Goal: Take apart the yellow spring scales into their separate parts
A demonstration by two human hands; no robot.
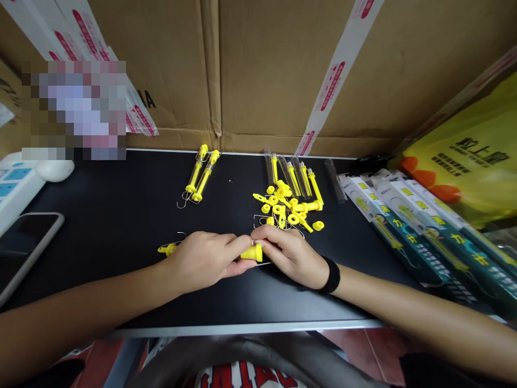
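Observation:
My left hand is closed round a spring scale whose yellow end cap sticks out toward the right. The scale's other yellow end shows past the left side of that hand, with a thin wire above it. My right hand, a black band at its wrist, pinches a thin metal wire hook at the cap. Its fingers hide most of the hook. Just beyond the right hand lies a pile of loose yellow plastic parts with wire hooks among them.
Two assembled spring scales lie at the back of the black table. Clear tubes and yellow inner rods are right of centre. Printed packages stand at the right, a phone and power strip at the left. Cardboard walls the back.

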